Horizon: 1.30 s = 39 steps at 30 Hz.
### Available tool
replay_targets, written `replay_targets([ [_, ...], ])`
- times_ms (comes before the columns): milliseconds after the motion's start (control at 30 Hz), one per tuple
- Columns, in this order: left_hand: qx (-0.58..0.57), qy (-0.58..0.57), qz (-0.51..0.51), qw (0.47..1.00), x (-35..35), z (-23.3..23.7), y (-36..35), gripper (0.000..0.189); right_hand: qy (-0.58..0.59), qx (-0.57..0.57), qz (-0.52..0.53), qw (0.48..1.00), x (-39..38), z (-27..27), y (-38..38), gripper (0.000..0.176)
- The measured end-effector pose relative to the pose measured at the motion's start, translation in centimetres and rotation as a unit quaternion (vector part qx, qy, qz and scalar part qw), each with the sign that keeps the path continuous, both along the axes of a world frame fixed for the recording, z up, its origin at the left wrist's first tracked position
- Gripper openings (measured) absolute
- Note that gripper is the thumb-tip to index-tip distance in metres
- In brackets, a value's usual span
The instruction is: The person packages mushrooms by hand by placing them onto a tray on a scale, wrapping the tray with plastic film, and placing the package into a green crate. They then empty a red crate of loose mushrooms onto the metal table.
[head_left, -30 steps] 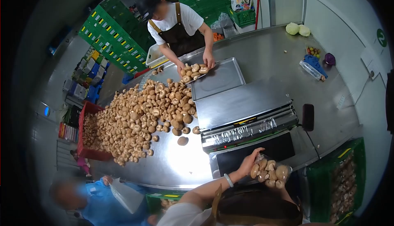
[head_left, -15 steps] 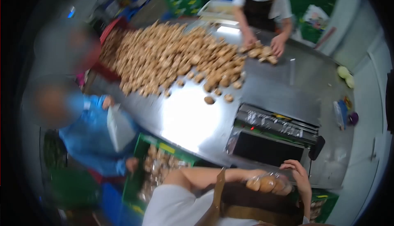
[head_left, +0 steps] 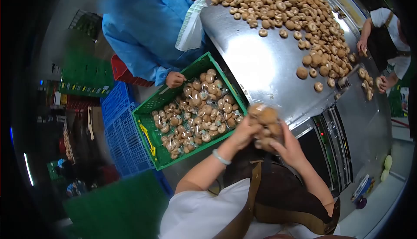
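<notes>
Between both my hands is a pack of brown mushrooms (head_left: 266, 124), slightly blurred, held above the near edge of the steel table (head_left: 265, 80). My left hand (head_left: 245, 132), with a pale bracelet at its wrist, grips the pack's left side. The fingers of my right hand (head_left: 290, 147) press on its right side. Just left of the pack stands a green crate (head_left: 163, 166) holding several clear-wrapped mushroom packs (head_left: 202, 115). A black wrapping device (head_left: 323, 145) lies to the right of my hands.
A person in a blue gown (head_left: 143, 34) holds a white-green bag (head_left: 191, 26), one hand at the crate's rim. Loose mushrooms (head_left: 278, 0) cover the far table. Another person's hand (head_left: 384, 82) touches mushrooms at right. Blue crates (head_left: 126, 134) stand left.
The view has turned left toward the crate. The mushroom pack has come up from beside the wrapping device toward the crate, and my right hand has closed on it too.
</notes>
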<state>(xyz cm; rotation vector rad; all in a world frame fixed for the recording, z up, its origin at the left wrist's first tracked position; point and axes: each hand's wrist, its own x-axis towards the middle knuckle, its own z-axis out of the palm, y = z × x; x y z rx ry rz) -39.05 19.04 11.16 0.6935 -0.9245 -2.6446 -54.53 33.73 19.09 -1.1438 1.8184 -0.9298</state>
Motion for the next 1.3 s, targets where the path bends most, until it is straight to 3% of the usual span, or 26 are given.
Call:
replay_targets([
  [33, 0.010, -0.024, 0.068, 0.997, 2.5, -0.9, -2.0, 0.056, -0.004, -0.038, 0.052, 0.998, 0.4, 1.1, -2.2, 0.069],
  [100, 0.003, -0.017, 0.254, 0.967, 6.8, 2.1, -5.8, 0.053, 0.096, -0.109, 0.064, 0.987, 0.9, 1.8, -4.1, 0.062],
  [200, -0.097, -0.182, 0.364, 0.908, 18.7, -4.5, -13.4, 0.051, -0.033, -0.004, 0.052, 0.998, 0.3, 1.6, -3.8, 0.050],
  [233, -0.135, -0.230, 0.413, 0.871, 21.8, -6.9, -15.3, 0.050, -0.012, 0.009, 0.057, 0.998, 0.1, 0.5, -3.0, 0.046],
  [300, -0.184, -0.359, 0.396, 0.825, 26.4, -10.3, -18.1, 0.053, 0.030, 0.030, 0.063, 0.997, -0.1, -2.1, -1.1, 0.038],
  [333, -0.205, -0.430, 0.374, 0.796, 29.5, -14.4, -19.9, 0.056, 0.011, 0.062, 0.075, 0.995, 0.1, -2.1, -0.7, 0.036],
  [433, -0.177, -0.429, 0.358, 0.810, 30.2, -18.4, -23.0, 0.070, -0.016, 0.139, 0.109, 0.984, 0.8, -1.5, 0.1, 0.032],
  [467, -0.165, -0.440, 0.344, 0.813, 28.3, -16.9, -23.1, 0.077, -0.003, 0.146, 0.122, 0.982, 0.9, -1.6, 0.3, 0.032],
  [567, -0.241, -0.548, 0.281, 0.750, 27.7, -21.0, -25.7, 0.085, 0.092, 0.110, 0.147, 0.979, 1.3, -2.3, 0.2, 0.030],
  [600, -0.279, -0.594, 0.266, 0.706, 27.9, -22.9, -26.2, 0.095, 0.134, 0.088, 0.153, 0.975, 1.2, -2.6, 0.1, 0.029],
  [700, -0.489, -0.700, 0.196, 0.482, 26.9, -24.9, -24.6, 0.077, 0.184, 0.081, 0.142, 0.969, 0.8, -2.5, -0.6, 0.025],
  [767, -0.572, -0.633, 0.164, 0.496, 26.7, -24.6, -25.3, 0.057, 0.215, 0.075, 0.163, 0.960, 0.0, -2.5, -0.4, 0.023],
  [800, -0.558, -0.654, 0.155, 0.487, 25.9, -23.4, -25.0, 0.047, 0.233, 0.075, 0.167, 0.955, -0.6, -2.5, 0.3, 0.023],
  [833, -0.518, -0.659, 0.250, 0.484, 22.8, -19.4, -23.5, 0.044, 0.234, 0.070, 0.155, 0.957, -1.1, -2.4, 1.2, 0.022],
  [867, -0.579, -0.602, 0.379, 0.397, 22.5, -20.2, -23.2, 0.038, 0.237, 0.063, 0.141, 0.959, -1.7, -2.3, 2.1, 0.020],
  [900, -0.581, -0.583, 0.417, 0.384, 20.5, -18.4, -22.4, 0.036, 0.240, 0.054, 0.128, 0.961, -2.2, -2.4, 3.1, 0.019],
  [967, -0.601, -0.444, 0.432, 0.505, 13.1, -12.5, -19.0, 0.034, 0.264, 0.079, 0.092, 0.957, -3.2, -2.7, 5.7, 0.017],
  [1033, -0.644, -0.335, 0.386, 0.570, 6.3, -11.0, -17.1, 0.029, 0.286, 0.090, 0.072, 0.951, -4.1, -3.0, 8.4, 0.016],
  [1067, -0.697, -0.270, 0.330, 0.577, 2.0, -8.7, -15.7, 0.026, 0.287, 0.094, 0.058, 0.951, -4.7, -2.6, 9.6, 0.017],
  [1100, -0.671, -0.130, 0.314, 0.659, -3.1, -6.2, -14.0, 0.024, 0.289, 0.096, 0.047, 0.951, -5.5, -2.2, 10.7, 0.018],
  [1167, -0.755, -0.063, 0.270, 0.594, -11.6, -4.2, -12.7, 0.022, 0.293, 0.099, 0.010, 0.951, -7.3, -1.4, 13.0, 0.019],
  [1233, -0.731, -0.007, 0.247, 0.636, -21.0, -1.9, -10.4, 0.023, 0.295, 0.101, -0.043, 0.949, -9.4, -0.6, 15.3, 0.020],
  [1300, -0.607, -0.025, 0.093, 0.789, -29.5, 0.8, -7.4, 0.024, 0.260, 0.125, -0.106, 0.952, -11.9, 0.8, 17.4, 0.022],
])
